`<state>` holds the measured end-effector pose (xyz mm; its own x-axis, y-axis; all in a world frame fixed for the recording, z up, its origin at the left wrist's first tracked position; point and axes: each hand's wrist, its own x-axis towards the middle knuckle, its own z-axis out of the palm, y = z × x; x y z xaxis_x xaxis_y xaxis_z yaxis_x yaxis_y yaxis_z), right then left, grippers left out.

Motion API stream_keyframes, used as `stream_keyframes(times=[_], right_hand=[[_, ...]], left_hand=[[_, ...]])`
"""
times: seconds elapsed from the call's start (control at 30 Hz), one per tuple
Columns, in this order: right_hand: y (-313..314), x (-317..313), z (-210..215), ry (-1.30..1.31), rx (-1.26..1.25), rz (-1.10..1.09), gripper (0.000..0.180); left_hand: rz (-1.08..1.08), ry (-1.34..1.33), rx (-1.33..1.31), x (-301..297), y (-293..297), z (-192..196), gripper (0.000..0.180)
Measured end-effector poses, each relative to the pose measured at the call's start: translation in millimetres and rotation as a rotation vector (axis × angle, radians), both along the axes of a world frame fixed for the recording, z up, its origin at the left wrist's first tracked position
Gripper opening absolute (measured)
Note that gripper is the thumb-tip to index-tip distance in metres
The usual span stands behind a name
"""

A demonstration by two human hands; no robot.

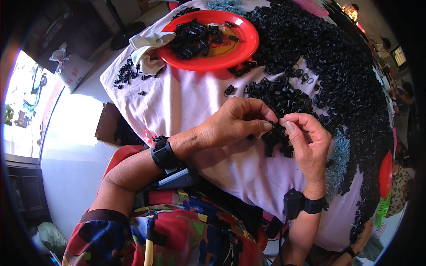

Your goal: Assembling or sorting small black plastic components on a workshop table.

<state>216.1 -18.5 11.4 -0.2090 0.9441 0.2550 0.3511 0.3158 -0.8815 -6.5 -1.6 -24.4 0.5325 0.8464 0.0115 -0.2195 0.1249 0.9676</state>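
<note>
My left hand (237,122) is closed in a pinch, thumb against forefinger, with a small black plastic part (272,125) at the fingertips. Close beside it, almost touching, my right hand (310,137) also pinches with thumb and forefinger; what lies between those fingertips is too small to make out. Both hands are held over a heap of small black plastic parts (279,95), some of them ring-shaped. One loose black ring (229,90) lies on the pale pink cloth (195,95) left of the heap.
Farther off, a red plate (208,65) holds more black parts, with a white cloth (148,51) against its left rim. Small black pieces (126,75) lie scattered nearby. A large black mass (319,53) spreads right, beside blue-grey bits (339,164). Another person's hand (364,235) shows lower right.
</note>
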Motion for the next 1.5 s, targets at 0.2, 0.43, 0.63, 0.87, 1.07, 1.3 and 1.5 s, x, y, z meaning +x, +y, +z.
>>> stream_keyframes(times=[0.2,0.43,0.63,0.87,1.07,1.3,1.5], right_hand=[[3,-3,-4,-0.027,0.202,0.060,0.008],[1,-2,-5,-0.074,0.105,-0.004,0.008],[-1,-4,-4,-0.057,0.066,-0.002,0.009],[-3,-8,-7,-0.036,0.098,0.058,0.009],[-2,-6,-6,-0.031,0.151,0.051,0.009],[1,-6,-8,-0.095,0.273,0.092,0.012],[7,-4,-5,-0.234,0.526,0.134,0.021]], left_hand=[[0.011,0.082,0.061,-1,-2,5,0.022],[0.211,0.626,0.518,-14,-4,18,0.022],[0.052,0.839,0.761,-17,-7,9,0.026],[-0.096,0.274,0.017,-16,1,19,0.025],[-0.064,0.090,-0.243,-8,-3,7,0.024],[-0.036,0.015,-0.295,-4,-6,13,0.025],[-0.093,-0.114,-0.398,-4,-8,14,0.022]])
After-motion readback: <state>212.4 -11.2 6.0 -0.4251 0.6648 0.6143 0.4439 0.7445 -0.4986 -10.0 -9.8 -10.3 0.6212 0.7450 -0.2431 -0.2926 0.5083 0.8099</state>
